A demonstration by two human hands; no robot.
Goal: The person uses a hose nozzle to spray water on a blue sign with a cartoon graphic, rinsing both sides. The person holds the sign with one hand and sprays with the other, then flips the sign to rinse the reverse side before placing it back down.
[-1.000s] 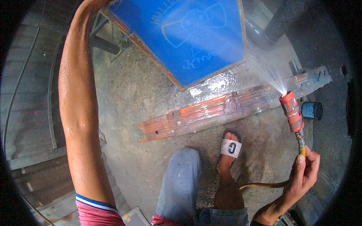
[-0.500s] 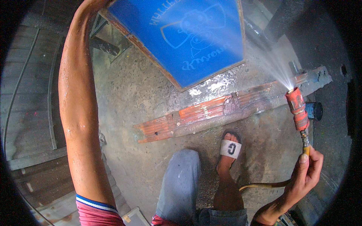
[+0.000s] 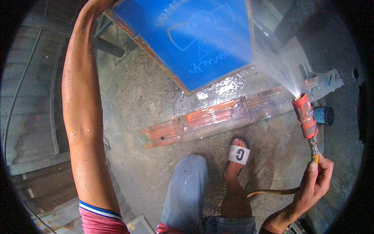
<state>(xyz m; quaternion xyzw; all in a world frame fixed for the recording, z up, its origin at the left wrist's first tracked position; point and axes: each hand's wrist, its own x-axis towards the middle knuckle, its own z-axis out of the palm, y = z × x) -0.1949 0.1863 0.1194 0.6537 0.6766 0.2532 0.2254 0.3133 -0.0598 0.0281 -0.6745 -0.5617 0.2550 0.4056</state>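
Observation:
A screen printing frame (image 3: 218,50) with a wooden border and blue mesh stands tilted at the top; pale lettering and a line drawing show on it. My left forearm reaches up to the frame's upper left corner, where my left hand (image 3: 103,2) is cut off by the picture's edge, its fingers hidden. My right hand (image 3: 317,179), at the lower right, is closed round the yellow hose end behind a red spray nozzle (image 3: 304,117). A fan of water (image 3: 286,80) shoots from the nozzle up and left onto the mesh.
A row of wet reddish hollow bricks (image 3: 212,113) edged with cement crosses the wet concrete floor (image 3: 136,85). Beside the nozzle lies a blue can (image 3: 324,116). The hose (image 3: 272,191) runs behind my right wrist. My sandalled foot (image 3: 238,154) is near the bricks. Corrugated sheeting (image 3: 31,97) lines the left.
My right hand has tipped the nozzle slightly left and down, and the spray has shifted with it. The screen printing frame and my left arm have barely moved.

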